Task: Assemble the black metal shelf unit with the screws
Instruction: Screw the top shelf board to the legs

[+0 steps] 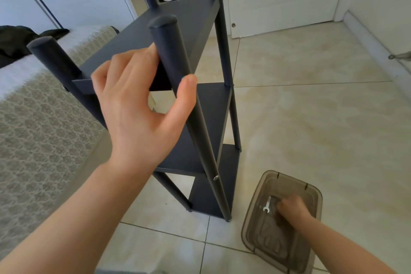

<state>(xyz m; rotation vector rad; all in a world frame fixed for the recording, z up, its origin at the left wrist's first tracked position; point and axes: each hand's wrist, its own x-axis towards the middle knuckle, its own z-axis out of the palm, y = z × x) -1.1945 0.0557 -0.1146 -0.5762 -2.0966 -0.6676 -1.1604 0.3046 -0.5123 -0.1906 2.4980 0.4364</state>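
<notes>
The left hand [138, 104] loosely clasped the front post [173, 58] of the shelf unit [213, 107]. The right hand [291, 207] was in the box [291, 179] by the wrench [267, 203], its grasp indiscernible. A slack hold could let the unit topple.

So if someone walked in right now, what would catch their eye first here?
The tall black shelf unit dominates the centre, with the left hand curled round its front post. Lower right, the right hand reaches into a brown see-through box on the tiled floor, beside a small silver wrench.
</notes>
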